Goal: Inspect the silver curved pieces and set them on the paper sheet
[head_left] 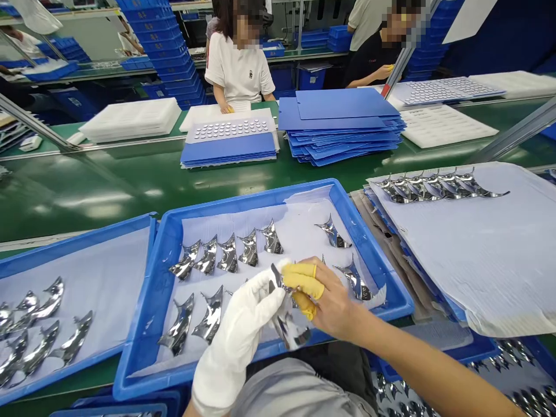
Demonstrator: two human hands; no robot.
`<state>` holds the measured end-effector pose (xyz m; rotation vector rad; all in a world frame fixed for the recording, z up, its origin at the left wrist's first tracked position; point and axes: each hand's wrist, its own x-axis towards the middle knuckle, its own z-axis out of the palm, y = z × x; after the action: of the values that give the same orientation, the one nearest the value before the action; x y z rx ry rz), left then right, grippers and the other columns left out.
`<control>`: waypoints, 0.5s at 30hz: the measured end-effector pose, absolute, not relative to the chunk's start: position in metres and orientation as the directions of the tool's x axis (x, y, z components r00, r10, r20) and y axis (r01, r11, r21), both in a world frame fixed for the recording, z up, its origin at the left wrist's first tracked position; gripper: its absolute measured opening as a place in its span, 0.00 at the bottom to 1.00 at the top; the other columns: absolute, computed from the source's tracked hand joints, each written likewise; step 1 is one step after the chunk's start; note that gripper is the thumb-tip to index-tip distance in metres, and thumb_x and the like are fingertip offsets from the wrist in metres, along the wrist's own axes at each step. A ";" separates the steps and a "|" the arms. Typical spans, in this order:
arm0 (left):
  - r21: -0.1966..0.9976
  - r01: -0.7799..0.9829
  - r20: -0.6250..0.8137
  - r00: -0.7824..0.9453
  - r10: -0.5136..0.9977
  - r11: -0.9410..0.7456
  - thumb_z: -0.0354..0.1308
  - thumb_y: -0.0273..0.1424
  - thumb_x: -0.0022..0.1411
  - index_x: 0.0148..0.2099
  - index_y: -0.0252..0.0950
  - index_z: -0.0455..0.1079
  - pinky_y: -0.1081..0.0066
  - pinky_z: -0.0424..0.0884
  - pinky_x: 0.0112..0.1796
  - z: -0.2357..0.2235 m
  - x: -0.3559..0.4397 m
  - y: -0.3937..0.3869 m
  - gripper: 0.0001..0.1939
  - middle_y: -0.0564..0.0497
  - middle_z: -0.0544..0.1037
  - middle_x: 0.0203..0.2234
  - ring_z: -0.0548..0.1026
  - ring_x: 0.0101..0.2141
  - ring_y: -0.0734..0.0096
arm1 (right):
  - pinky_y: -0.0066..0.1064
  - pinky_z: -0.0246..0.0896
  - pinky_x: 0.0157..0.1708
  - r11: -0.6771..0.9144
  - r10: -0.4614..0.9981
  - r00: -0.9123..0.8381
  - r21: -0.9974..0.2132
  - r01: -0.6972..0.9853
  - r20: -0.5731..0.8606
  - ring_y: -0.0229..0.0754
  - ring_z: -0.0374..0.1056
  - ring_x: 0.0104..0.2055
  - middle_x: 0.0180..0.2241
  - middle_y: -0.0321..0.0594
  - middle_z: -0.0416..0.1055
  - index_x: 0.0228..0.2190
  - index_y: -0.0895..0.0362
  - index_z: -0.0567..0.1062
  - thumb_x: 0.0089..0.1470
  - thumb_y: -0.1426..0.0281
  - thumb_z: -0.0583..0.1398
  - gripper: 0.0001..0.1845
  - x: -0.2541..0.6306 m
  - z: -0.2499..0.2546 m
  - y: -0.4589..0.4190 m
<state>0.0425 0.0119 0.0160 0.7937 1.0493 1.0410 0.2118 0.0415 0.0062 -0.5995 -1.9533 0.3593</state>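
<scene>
The white-gloved left hand (234, 330) and the bare right hand (336, 301), two fingers in yellow finger cots (304, 281), grip a curved mirror-chrome piece (286, 324) over a blue plastic tray (243, 211). Other chrome pieces (208, 258) lie in rows on the tray's pale liner sheet (299, 223), and a green conveyor belt (130, 197) runs just beyond the tray

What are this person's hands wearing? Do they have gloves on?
The left hand wears a white glove. The right hand has no glove, just two yellow finger cots, and its forearm is bare. A grey top shows below them.
</scene>
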 end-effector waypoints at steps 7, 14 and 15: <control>0.960 -0.158 -0.243 -0.057 0.968 0.231 0.67 0.37 0.57 0.57 0.41 0.73 0.70 0.74 0.41 0.015 0.039 0.004 0.25 0.47 0.79 0.49 0.77 0.43 0.63 | 0.28 0.65 0.32 0.542 0.799 -0.398 -0.826 0.154 0.450 0.38 0.67 0.32 0.32 0.40 0.74 0.40 0.56 0.74 0.65 0.72 0.56 0.07 0.215 0.009 0.012; 0.973 -0.117 -0.217 -0.172 0.961 0.199 0.64 0.37 0.60 0.43 0.39 0.78 0.71 0.72 0.35 0.014 0.039 -0.004 0.10 0.51 0.81 0.33 0.76 0.32 0.68 | 0.29 0.58 0.27 0.633 0.741 -0.472 -0.733 0.251 0.478 0.38 0.61 0.28 0.25 0.38 0.69 0.42 0.59 0.76 0.65 0.73 0.56 0.09 0.219 0.014 0.004; 0.973 -0.118 -0.215 -0.177 0.960 0.196 0.63 0.37 0.62 0.41 0.38 0.78 0.70 0.72 0.35 0.015 0.039 -0.004 0.10 0.50 0.81 0.32 0.76 0.32 0.67 | 0.29 0.58 0.27 0.641 0.733 -0.494 -0.716 0.275 0.466 0.38 0.60 0.28 0.25 0.38 0.68 0.41 0.59 0.76 0.64 0.73 0.56 0.09 0.219 0.014 0.003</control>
<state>0.0389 -0.0036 0.0153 0.8862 1.3618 1.2320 0.2187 0.0033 0.0142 -0.7846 -2.0646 0.7326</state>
